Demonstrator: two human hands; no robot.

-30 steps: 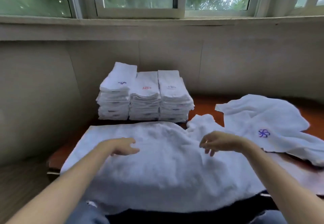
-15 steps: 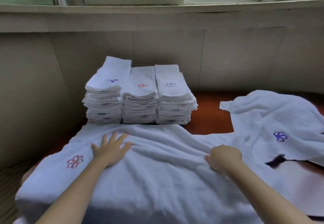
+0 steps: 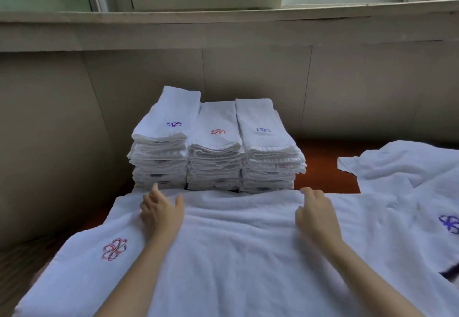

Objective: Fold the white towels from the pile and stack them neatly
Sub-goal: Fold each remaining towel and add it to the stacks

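A large white towel [image 3: 236, 262] lies spread over the surface [image 3: 325, 167], its far edge just short of three folded stacks [image 3: 216, 147] at 12 o'clock. The left grip [image 3: 161, 211] rests on it at 10 o'clock, fingers loosely spread. The right grip [image 3: 315, 213], at 2 o'clock, pinches that far edge with curled fingers.

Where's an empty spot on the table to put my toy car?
One bare patch of brown table lies between the folded stacks and the loose towels at right. Everywhere nearer is crowded: the spread towel covers it, with the left hand and right hand on its far edge.
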